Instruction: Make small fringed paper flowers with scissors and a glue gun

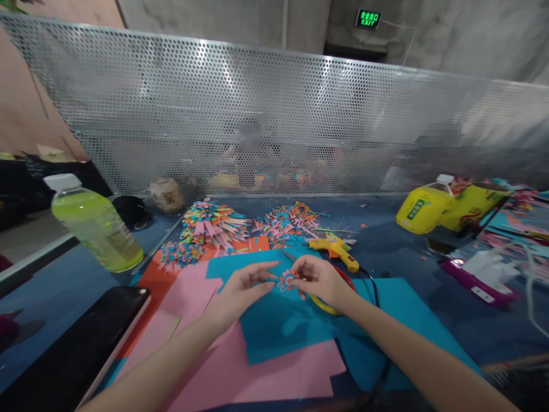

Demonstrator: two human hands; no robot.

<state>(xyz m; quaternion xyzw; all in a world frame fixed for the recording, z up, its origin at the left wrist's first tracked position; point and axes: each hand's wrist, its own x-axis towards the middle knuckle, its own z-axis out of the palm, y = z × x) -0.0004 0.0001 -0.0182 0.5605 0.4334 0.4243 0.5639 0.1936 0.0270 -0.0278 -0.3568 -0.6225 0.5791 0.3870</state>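
Note:
Between finger and thumb, my right hand [319, 277] pinches a small paper flower [286, 280] with pink, orange and blue parts. My left hand [249, 287] is beside it, thumb and fingers apart, the fingertips close to the petals. Both hands are above a blue paper sheet [283, 332], which overlaps a pink sheet [257, 377]. Scissors with red and yellow handles [325, 305] lie partly hidden under my right hand. A yellow glue gun [337, 249] rests just behind that hand.
Behind the sheets are a heap of fringed paper pieces [210, 223] and loose scraps [291, 222]. A green drink bottle [96, 226] and a black phone-like slab [77, 349] lie left. A yellow bottle [424, 207] and purple power strip [482, 281] are right. A perforated metal screen [257, 103] spans the back.

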